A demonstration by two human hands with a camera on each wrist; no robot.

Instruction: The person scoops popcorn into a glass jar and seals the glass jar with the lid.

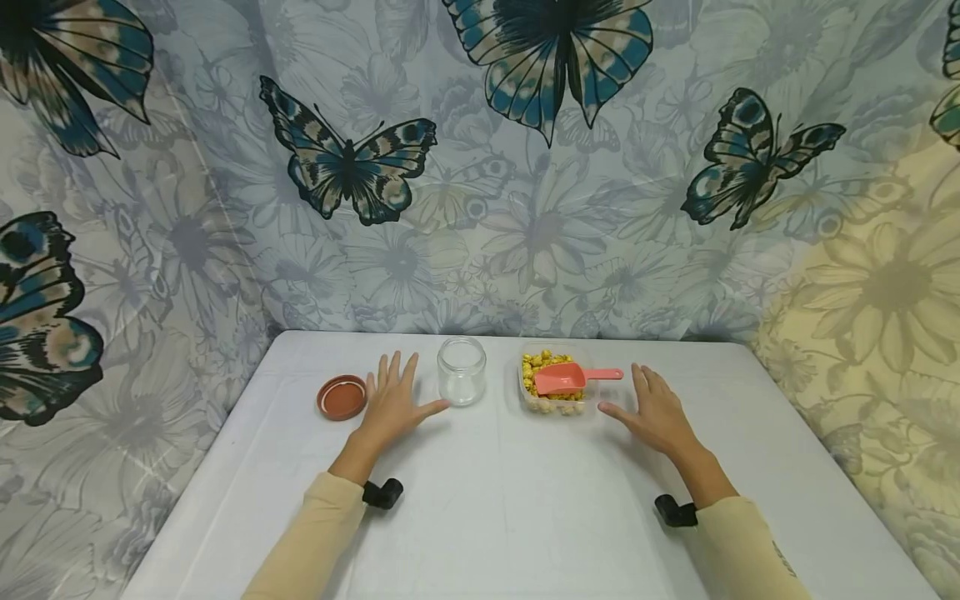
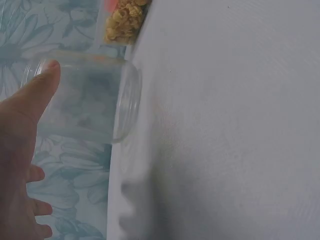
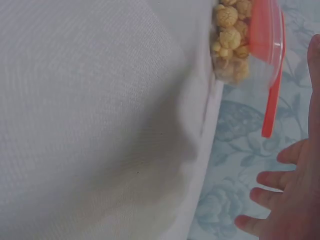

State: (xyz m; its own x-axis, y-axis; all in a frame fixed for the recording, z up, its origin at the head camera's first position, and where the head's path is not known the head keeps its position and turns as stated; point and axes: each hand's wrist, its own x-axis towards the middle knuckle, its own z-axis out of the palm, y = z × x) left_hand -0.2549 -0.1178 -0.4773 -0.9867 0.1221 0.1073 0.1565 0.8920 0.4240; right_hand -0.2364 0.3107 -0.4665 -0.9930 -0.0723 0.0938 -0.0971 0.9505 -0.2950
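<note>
My left hand [image 1: 393, 407] is spread over the table between a reddish-brown round lid [image 1: 342, 397] and a clear glass jar [image 1: 461, 372], its thumb pointing toward the jar. In the left wrist view the thumb overlaps the jar [image 2: 90, 97], which stands upright and bare inside. My right hand [image 1: 656, 408], fingers spread and holding nothing, is just right of a clear plastic tub [image 1: 527, 402] of yellow popcorn [image 1: 531, 363]. A coral-pink scoop [image 1: 561, 379] lies on the popcorn, its handle jutting over the tub's right rim toward that hand.
A white cloth covers the table [image 1: 495, 508]. Behind it and at both sides hangs a fabric backdrop [image 1: 540, 225] printed with flowers and large butterflies. Black wrist cameras sit at both cuffs, below the hands.
</note>
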